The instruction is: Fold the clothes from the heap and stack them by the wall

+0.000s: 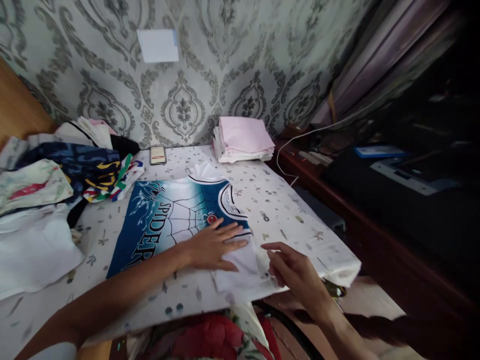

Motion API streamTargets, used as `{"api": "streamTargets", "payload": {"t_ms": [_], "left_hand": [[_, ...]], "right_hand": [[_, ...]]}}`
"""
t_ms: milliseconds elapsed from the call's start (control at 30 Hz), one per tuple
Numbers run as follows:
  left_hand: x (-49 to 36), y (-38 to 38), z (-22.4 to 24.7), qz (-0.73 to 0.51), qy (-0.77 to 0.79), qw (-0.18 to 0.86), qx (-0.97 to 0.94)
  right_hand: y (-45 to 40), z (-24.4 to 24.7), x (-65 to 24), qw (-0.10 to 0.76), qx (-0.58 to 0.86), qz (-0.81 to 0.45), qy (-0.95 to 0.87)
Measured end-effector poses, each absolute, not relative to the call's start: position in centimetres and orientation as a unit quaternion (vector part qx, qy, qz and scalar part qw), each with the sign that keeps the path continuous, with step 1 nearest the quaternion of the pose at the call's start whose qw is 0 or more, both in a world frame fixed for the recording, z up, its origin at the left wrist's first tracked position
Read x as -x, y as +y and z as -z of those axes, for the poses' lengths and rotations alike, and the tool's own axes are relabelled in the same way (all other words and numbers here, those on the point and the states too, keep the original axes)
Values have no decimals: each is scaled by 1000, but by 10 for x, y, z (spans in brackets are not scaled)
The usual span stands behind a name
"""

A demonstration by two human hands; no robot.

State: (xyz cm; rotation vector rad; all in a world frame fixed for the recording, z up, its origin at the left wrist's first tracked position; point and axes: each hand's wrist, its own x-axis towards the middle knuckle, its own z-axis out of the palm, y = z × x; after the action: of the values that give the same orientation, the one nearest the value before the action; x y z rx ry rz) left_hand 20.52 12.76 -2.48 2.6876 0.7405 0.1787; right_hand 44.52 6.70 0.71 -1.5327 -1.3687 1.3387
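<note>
Shirt (183, 195) lies on the cloth-covered bench (279, 210) before patterned wallpaper (202, 80); left hand (214, 245) spread flat atop, right hand (292, 267) loosely curled, empty.

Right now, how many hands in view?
2: left hand spread on the blue-and-white shirt, right hand beside its near white sleeve. No other hand shows.

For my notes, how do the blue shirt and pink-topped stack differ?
The shirt lies spread out; the stack is piled in layers. The shirt bears large lettering; the stack's top is plain pink. The left hand touches the shirt, not the stack. Both lie on patterned cloth.
</note>
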Motion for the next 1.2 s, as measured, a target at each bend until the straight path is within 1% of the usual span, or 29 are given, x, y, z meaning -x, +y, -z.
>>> {"api": "streamTargets", "payload": {"t_ms": [67,167,233,267,300,367,433,533,600,700,800,933,1067,1133,1200], "left_hand": [[-208,120,17,-77,236,209,-946],[-202,120,4,-130,206,313,-918],[-189,133,0,-196,267,350,-877],[-180,142,0,-233,327,338,-851],[-170,154,2,-265,393,305,-826],[-150,178,11,-290,500,213,-788],[-132,199,22,-260,542,143,-786],[-107,217,36,-163,564,91,-805],[-87,220,40,-104,598,73,-791],[-48,218,39,-49,669,59,-739],[-3,213,38,-28,726,49,-685],[32,210,36,-22,750,49,-659],[15,202,30,-25,773,18,-634],[-14,190,29,-39,769,2,-638],[-49,172,31,-58,725,10,-686]], "right_hand": [[91,-11,-434,357,558,-447,-601],[141,-10,-400,343,481,-373,-715],[180,-4,-369,319,444,-322,-773],[199,0,-353,299,435,-290,-798],[217,3,-336,279,435,-253,-818],[247,11,-307,224,442,-182,-849],[268,18,-285,196,444,-152,-861],[283,30,-270,185,434,-143,-870],[285,37,-272,168,439,-118,-875],[288,46,-280,117,475,-60,-870],[291,48,-287,79,507,-26,-858],[293,47,-288,63,516,-13,-854],[290,47,-287,62,516,-13,-854],[290,48,-286,64,517,-17,-854],[291,49,-286,64,516,-21,-854]]}}
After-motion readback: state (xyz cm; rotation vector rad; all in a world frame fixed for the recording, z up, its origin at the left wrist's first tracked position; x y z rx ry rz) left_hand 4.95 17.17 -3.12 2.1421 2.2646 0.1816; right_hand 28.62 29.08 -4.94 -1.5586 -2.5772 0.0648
